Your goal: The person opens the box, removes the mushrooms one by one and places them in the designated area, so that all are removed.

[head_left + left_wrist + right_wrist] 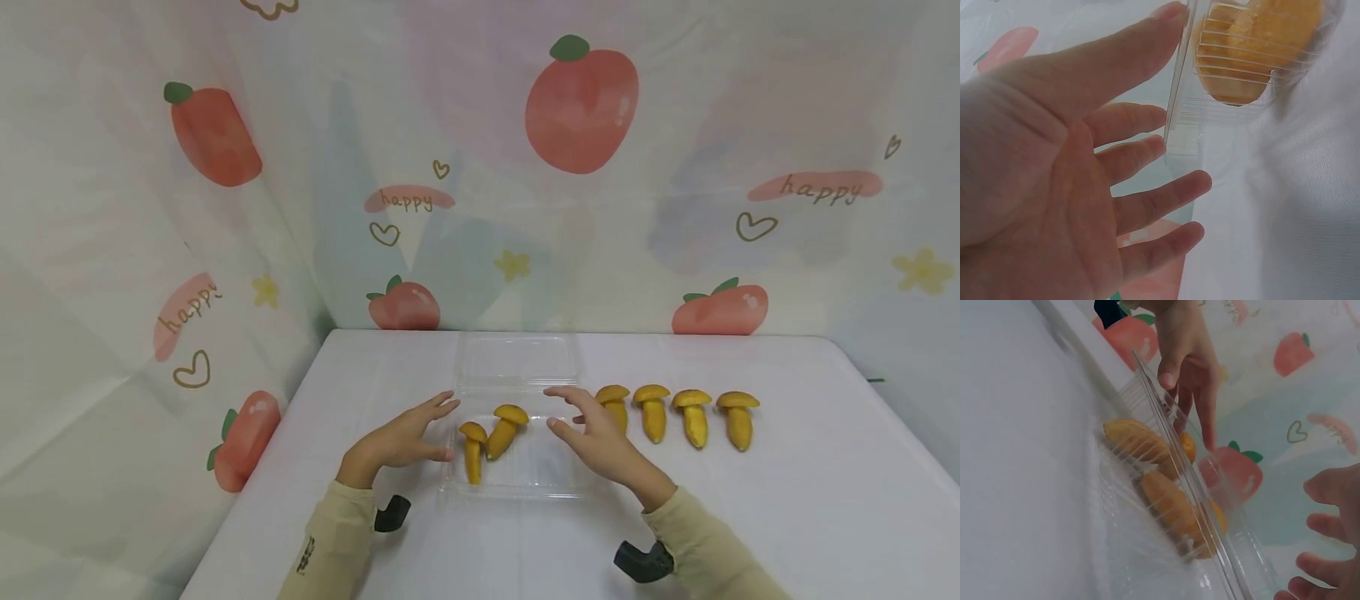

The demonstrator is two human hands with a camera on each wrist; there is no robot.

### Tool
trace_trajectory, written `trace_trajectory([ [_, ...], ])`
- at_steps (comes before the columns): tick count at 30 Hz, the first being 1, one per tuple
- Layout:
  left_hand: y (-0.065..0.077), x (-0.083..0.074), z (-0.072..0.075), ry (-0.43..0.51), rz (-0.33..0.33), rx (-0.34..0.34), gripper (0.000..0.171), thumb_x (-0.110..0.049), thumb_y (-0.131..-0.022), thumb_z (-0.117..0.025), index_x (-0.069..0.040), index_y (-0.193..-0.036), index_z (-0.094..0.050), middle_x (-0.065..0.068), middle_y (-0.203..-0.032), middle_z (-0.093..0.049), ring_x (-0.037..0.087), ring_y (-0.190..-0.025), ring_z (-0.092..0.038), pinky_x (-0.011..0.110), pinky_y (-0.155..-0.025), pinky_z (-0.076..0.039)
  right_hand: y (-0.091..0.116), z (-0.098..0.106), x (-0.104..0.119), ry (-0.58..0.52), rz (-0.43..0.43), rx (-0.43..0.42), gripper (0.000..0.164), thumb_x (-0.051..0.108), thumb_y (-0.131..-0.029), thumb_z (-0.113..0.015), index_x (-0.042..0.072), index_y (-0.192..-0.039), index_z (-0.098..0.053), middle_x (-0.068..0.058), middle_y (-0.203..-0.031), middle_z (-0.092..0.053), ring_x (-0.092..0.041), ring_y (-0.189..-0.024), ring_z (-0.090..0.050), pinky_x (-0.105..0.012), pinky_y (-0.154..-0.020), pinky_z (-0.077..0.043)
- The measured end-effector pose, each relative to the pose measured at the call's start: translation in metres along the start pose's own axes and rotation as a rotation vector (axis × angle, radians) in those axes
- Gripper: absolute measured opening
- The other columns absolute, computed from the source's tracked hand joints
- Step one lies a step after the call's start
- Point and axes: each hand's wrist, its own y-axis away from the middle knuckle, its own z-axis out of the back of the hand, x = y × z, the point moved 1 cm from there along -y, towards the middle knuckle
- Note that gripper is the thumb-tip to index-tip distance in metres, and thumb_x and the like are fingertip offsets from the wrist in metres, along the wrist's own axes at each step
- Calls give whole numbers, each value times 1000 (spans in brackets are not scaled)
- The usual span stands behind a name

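Mushrooms, two in number, lay inside the clear container toward its left end; four further mushrooms formed a row to its right on the table. Left hand, fingers parted, and right hand, loosely spread, held nothing at the container's left and right sides respectively.

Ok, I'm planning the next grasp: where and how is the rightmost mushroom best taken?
Likely by the stem of the rightmost mushroom, pinched from above across its sides: the stem points toward the head camera, the cap beyond flares wider, and the neighbouring mushroom lies apart.
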Motion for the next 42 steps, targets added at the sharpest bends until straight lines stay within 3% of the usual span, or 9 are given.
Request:
trace_trajectory([
  [13,0,-1,0,2,5,-6,83,-24,-90,-78,-10,-158,-34,11,-170,-21,38,-155,-24,62,-122,-27,-7,-30,4,-79,-25,119,43,16,-101,-59,2,-141,-53,-23,-148,-49,-47,-139,-43,-60,-103,-49],
  [21,-1,0,-1,0,9,-11,83,-24,-89,-78,-11,-158,-35,9,-170,-21,37,-155,-25,61,-122,-27,-12,-42,4,-107,-57,169,45,19,-101,-60,-1,-140,-53,-26,-149,-47,-48,-142,-40,-69,-108,-42],
  [26,-1,0,-1,2,13,-13,83,-25,-89,-78,-11,-158,-35,10,-170,-22,37,-155,-25,62,-122,-27,-16,-47,1,-104,-69,182,45,18,-100,-60,1,-142,-53,-23,-150,-50,-47,-144,-40,-67,-112,-39],
  [34,0,0,-1,-3,16,-9,82,-25,-90,-78,-10,-158,-35,9,-170,-21,37,-155,-24,61,-122,-27,-21,-50,-2,-115,14,226,44,13,-102,-57,-6,-141,-52,-25,-149,-52,-48,-144,-41,-65,-117,-32],
  [42,0,-2,0,-5,21,-7,82,-25,-90,-77,-9,-158,-34,11,-170,-21,38,-155,-24,61,-122,-26,-23,-52,-2,-114,13,268,45,12,-101,-57,-2,-144,-52,-24,-153,-48,-49,-146,-36,-67,-117,-30],
])
